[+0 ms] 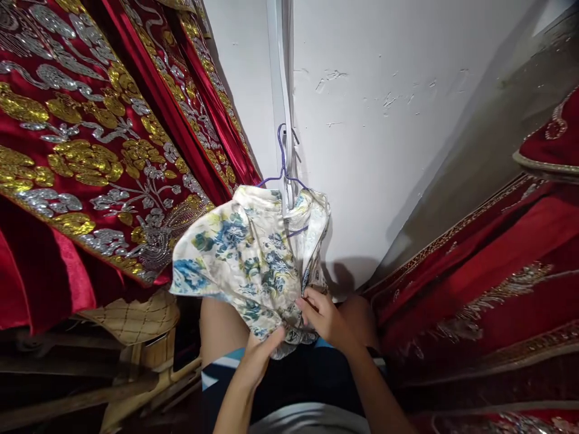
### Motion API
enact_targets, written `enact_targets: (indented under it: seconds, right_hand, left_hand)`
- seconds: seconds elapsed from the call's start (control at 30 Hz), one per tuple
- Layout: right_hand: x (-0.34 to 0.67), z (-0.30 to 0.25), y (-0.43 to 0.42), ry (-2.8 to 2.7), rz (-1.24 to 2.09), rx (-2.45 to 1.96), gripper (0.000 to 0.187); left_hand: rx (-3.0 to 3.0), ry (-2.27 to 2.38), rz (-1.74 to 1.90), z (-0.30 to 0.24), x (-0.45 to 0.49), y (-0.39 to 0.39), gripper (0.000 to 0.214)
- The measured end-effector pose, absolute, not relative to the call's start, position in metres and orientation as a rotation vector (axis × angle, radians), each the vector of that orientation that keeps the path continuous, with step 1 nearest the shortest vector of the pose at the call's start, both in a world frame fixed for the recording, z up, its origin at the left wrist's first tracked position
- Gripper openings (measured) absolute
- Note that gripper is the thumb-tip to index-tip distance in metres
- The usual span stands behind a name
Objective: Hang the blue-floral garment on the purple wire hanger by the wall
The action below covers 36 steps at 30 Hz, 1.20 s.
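Observation:
A cream, short-sleeved floral blouse (266, 259) with blue and green flowers hangs from a thin purple hanger (281, 150) in front of the white wall. Its front is open below the collar, and its lower part lies bunched over the lap. My left hand (262, 355) holds the bottom left of the fabric, thumb on top and fingers hidden beneath. Higher up and to the right, my right hand (324, 316) pinches the edge of the front opening between thumb and fingers.
Red cloth with gold and silver sequins (85, 138) hangs at the left. More red embroidered cloth (488, 289) drapes along the right side. A white strip (284, 72) runs down the scuffed wall (384, 120). At lower left stands a wooden frame (149, 380) with a quilted cushion (136, 316).

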State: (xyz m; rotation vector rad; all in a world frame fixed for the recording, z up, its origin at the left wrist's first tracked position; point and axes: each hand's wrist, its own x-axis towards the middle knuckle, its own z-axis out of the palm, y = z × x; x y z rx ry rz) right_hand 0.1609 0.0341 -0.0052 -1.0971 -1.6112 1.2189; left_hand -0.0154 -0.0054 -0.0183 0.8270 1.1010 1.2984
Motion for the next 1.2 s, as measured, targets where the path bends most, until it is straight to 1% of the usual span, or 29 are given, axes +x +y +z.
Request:
enact_targets:
  seconds: [0.1, 0.23, 0.37, 0.5, 0.57, 0.63, 0.7, 0.77, 0.83, 0.9, 1.0, 1.13, 1.2]
  right_hand:
    - [0.157, -0.002, 0.034, -1.673, 1.195, -1.087, 0.039]
    - [0.166, 0.0, 0.028, -1.69, 1.11, -1.161, 0.046]
    - [0.175, -0.004, 0.021, -1.643, 1.107, -1.186, 0.044]
    - [0.172, -0.008, 0.016, -1.567, 1.118, -1.187, 0.042]
    - [0.168, -0.008, 0.015, -1.537, 1.159, -1.181, 0.042]
    - [0.163, -0.006, 0.014, -1.522, 1.208, -1.159, 0.042]
    - [0.159, -0.003, 0.013, -1.519, 1.239, -1.126, 0.041]
    - [0.155, 0.001, 0.014, -1.505, 1.279, -1.091, 0.042]
    - [0.153, 0.008, 0.018, -1.48, 1.334, -1.064, 0.043]
    - [0.154, 0.019, 0.025, -1.442, 1.402, -1.052, 0.044]
    - [0.159, 0.048, 0.046, -1.338, 1.464, -1.045, 0.045]
    - [0.164, 0.101, 0.087, -1.231, 1.413, -0.936, 0.045]
    - [0.162, 0.129, 0.107, -1.18, 1.428, -0.792, 0.039]
  left_hand:
    - [0.778, 1.196, 1.394, -0.019, -0.014, -0.002, 0.07]
    - [0.792, 1.237, 1.439, -0.02, -0.02, 0.012, 0.057]
    - [0.899, 1.328, 1.495, -0.029, -0.029, 0.029, 0.048]
    - [1.195, 1.62, 1.772, -0.031, -0.026, 0.029, 0.036]
    - [1.394, 1.642, 1.877, -0.027, -0.016, 0.023, 0.031]
    - [1.579, 1.524, 1.789, -0.024, -0.004, 0.017, 0.024]
    - [1.691, 1.374, 1.567, -0.022, 0.007, 0.014, 0.02]
    - [1.71, 1.308, 1.405, -0.022, 0.016, 0.017, 0.015]
    - [1.676, 1.297, 1.356, -0.021, 0.022, 0.021, 0.003]
    - [1.685, 1.25, 1.344, -0.018, 0.025, 0.026, 0.009]
    - [1.8, 1.164, 1.306, -0.016, 0.026, 0.033, 0.009]
    - [1.914, 1.187, 1.236, -0.027, 0.02, 0.041, 0.014]
    - [1.929, 1.218, 1.248, -0.035, 0.015, 0.045, 0.016]
